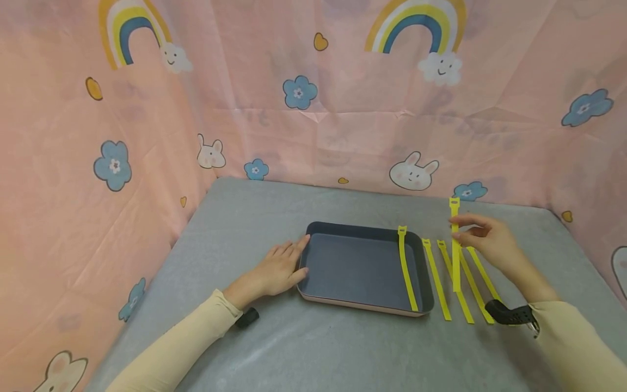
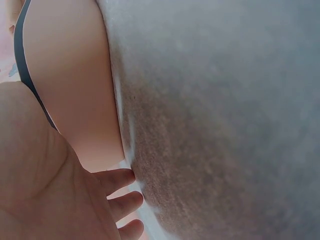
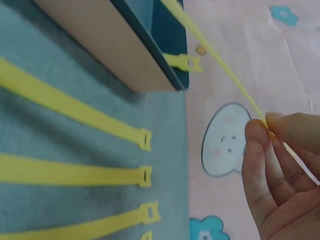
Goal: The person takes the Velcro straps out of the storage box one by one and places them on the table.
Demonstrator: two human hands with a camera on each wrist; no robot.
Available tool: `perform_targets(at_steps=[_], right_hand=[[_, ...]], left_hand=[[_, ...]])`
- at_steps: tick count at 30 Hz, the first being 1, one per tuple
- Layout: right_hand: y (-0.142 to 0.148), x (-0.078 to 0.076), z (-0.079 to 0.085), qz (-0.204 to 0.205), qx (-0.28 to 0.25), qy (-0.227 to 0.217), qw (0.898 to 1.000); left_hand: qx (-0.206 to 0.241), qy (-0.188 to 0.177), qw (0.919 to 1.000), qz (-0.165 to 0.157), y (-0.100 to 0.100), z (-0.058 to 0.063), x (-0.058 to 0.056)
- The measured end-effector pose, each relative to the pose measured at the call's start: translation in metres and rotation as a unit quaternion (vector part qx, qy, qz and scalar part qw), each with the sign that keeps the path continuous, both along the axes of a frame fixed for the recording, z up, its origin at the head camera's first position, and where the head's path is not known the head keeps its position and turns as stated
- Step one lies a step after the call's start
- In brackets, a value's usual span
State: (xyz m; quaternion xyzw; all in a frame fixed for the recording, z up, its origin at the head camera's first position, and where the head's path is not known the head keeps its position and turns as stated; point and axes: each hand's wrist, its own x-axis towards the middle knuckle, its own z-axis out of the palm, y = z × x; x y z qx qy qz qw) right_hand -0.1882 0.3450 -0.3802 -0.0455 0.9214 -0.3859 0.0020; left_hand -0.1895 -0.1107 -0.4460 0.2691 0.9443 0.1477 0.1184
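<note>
A dark rectangular baking tray with a pinkish outside lies on the table. My left hand rests at its left rim with fingers extended; in the left wrist view the palm is beside the tray's outer wall. Between thumb and fingertips my right hand pinches a yellow cable tie, its slotted head up, above the table right of the tray. The right wrist view shows the pinched tie edge-on. Another yellow cable tie lies inside the tray, its head at the far rim.
Several more yellow cable ties lie side by side on the grey table cover, right of the tray. A pink patterned curtain encloses the back and sides. A black wrist strap sits on the right wrist.
</note>
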Motion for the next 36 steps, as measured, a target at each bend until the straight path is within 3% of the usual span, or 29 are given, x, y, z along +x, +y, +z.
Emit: perform_targets(at_steps=[16,36], right_hand=[[0.032,0.007,-0.005,-0.033,0.003,0.01,0.999],[0.066,0.01,-0.016,-0.071,0.044,-0.028,0.996]], left_hand=[[-0.009,-0.001,1.0,0.0,0.002,0.008,0.003],[-0.017,0.002,0.9999,0.003,0.002,0.005,0.001]])
